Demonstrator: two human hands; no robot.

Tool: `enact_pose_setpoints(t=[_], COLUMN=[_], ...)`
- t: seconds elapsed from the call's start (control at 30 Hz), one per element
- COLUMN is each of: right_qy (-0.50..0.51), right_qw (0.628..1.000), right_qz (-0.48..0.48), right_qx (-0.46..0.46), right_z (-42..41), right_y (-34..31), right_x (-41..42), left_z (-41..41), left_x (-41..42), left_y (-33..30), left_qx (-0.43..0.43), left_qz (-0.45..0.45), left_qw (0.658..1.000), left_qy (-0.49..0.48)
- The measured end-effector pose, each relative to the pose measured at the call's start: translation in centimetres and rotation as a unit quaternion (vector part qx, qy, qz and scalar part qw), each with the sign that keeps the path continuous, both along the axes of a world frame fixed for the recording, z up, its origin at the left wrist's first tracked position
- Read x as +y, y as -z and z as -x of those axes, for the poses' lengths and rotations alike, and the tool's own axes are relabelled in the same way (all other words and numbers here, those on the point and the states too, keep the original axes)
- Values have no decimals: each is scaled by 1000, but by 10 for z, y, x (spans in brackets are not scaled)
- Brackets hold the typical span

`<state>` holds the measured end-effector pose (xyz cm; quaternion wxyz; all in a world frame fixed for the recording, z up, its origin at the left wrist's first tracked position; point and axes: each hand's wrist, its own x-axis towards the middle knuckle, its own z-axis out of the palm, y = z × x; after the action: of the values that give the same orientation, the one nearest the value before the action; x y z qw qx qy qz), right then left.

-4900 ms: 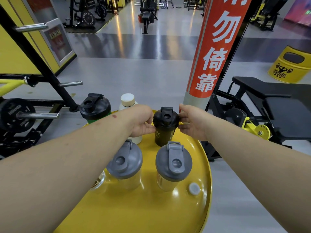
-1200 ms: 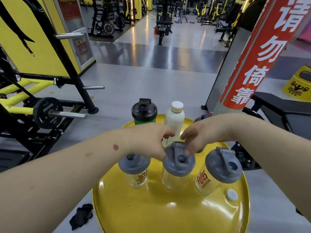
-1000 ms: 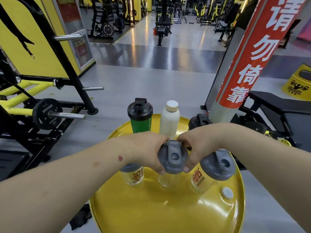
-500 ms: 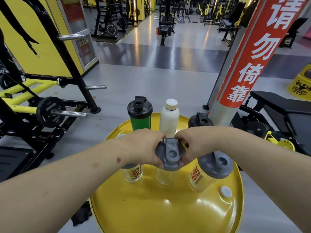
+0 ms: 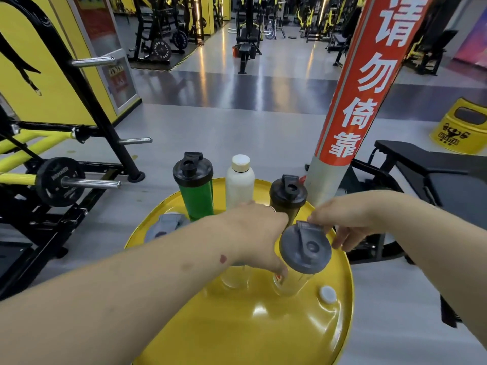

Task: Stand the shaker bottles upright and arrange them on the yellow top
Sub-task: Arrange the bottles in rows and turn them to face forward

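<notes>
The yellow top was a round, glossy metal disc with a raised rim, and a small white cap sat near its right edge. Along its far side stood three upright bottles: a green translucent shaker with a black flip lid, a matte white bottle with a pale round cap, and a dark shaker with a black lid. On the right, a clear plastic shaker with a broad grey flip lid leaned to the right. The left hand was wrapped around its clear body just under the lid, fingers closed on it. The right hand had loosely curled fingers touching the lid's far right rim; whether it truly gripped was impossible to tell. Another clear shaker stood beneath the left wrist, mostly hidden. A grey-lidded shaker showed partly at the left edge.
</notes>
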<state>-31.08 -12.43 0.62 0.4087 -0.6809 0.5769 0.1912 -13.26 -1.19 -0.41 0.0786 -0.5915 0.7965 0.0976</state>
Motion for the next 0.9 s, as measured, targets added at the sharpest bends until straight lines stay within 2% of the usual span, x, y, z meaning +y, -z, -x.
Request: enact_pose_setpoints(t=[0.13,0.27,0.83,0.9], right_qy=[68,77,40,71], right_qw=[993,989,993,990], right_qz=[-63,-49,-8,14], right_qx=[-77,-117,-109,-120], right_z=[11,11,5,4], right_y=[8,18,26,30], right_x=[0,-2,-4,-6], left_z=[19,23,19,19], left_x=[-10,-13,-13,-12], left_y=[9,15,23,23], left_qx=[-6,12,23,21], left_qz=[24,38,59,64], left_qw=[1000,999,997,997], left_qy=[-4,-25,-48,-45])
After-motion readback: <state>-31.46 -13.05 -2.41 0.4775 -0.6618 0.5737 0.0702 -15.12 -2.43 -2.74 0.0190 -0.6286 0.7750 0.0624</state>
